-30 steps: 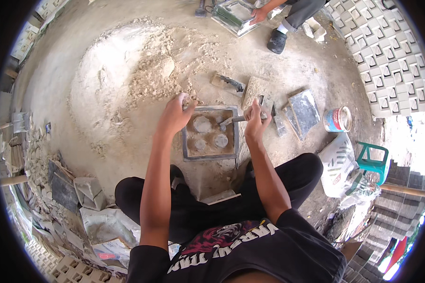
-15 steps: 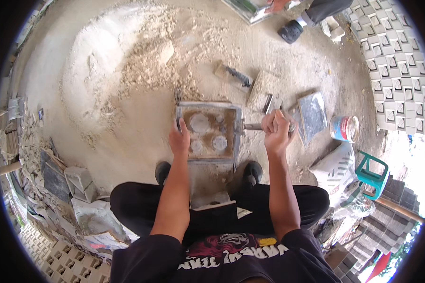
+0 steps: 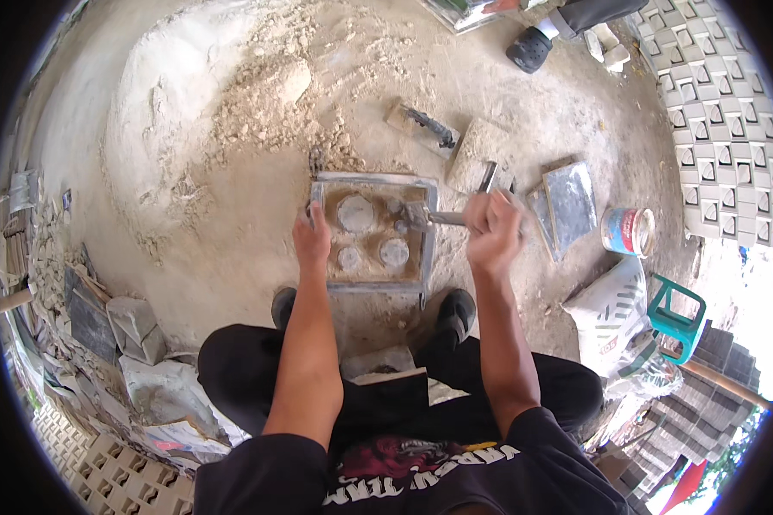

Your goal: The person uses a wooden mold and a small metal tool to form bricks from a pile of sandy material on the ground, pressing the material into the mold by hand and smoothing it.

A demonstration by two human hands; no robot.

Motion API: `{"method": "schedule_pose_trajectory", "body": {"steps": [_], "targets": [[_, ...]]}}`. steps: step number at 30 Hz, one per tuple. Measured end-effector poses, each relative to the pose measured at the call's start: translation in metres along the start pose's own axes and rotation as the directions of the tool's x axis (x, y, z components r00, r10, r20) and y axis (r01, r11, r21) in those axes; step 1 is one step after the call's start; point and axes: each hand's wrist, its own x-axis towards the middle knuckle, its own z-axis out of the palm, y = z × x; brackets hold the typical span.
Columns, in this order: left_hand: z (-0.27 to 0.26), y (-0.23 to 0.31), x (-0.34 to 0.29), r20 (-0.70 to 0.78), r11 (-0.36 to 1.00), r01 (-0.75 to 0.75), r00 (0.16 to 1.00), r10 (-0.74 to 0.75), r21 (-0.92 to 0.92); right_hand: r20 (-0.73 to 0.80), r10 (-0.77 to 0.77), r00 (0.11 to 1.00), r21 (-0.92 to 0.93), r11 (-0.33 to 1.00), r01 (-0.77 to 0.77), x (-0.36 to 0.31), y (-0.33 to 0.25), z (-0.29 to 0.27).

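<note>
**A:** What's changed vs a sec ago?

**B:** My left hand (image 3: pixel 312 240) came back from the far side of the square grey metal mould frame (image 3: pixel 374 230) to its near-left rim. My right hand (image 3: pixel 492 225) slid out to the right w/ the tool. View also tipped a bit: the frame sits higher in the pic now.

**A:** Grips?

**B:** Left fingers curl over the frame's left edge, clamped on it. Right is a closed fist round the handle of a small metal trowel (image 3: pixel 434 217); its blade end reaches in over the frame's right rim. Right hand is blurred, so I can't tell exactly how the fingers wrap.

**A:** Where's the frame?

**B:** Flat on the dusty concrete floor (image 3: pixel 232 257), btwn my two black shoes and the big pale sand pile (image 3: pixel 189 103).

**A:** How far along?

**B:** My guess: partway. Brownish mix covers the bottom inside, but three round grey cores still stand proud and the walls show above the fill, so it's not topped up or levelled.

**A:** Other stuff?

**B:** Dark flat metal plate (image 3: pixel 567 204) to the right, small red-white-blue tin (image 3: pixel 627 230) past it, green plastic stool (image 3: pixel 674 318), stacked patterned grey blocks (image 3: pixel 721 103). Another person's dark shoe (image 3: pixel 531 48) at the top.
</note>
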Motion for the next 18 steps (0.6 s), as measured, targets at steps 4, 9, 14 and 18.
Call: {"method": "schedule_pose_trajectory", "body": {"steps": [4,9,14,18], "targets": [[0.002,-0.002,-0.001,-0.146,0.991,0.135,0.98,-0.134,-0.003,0.022,0.002,1.0,-0.106,0.994,0.0,-0.004,0.005,0.002],[-0.002,0.018,0.002,-0.129,0.93,0.341,0.937,-0.325,0.135,0.073,0.053,0.996,0.003,0.999,-0.053,0.012,-0.015,0.014],[-0.004,0.019,0.003,-0.122,0.88,0.423,0.906,-0.406,0.217,0.364,0.031,0.931,-0.025,0.999,-0.023,0.022,-0.008,0.014],[-0.005,0.019,0.002,-0.089,0.913,0.37,0.929,-0.359,0.171,0.465,0.025,0.885,-0.148,0.988,0.05,0.038,0.011,0.011]]}}
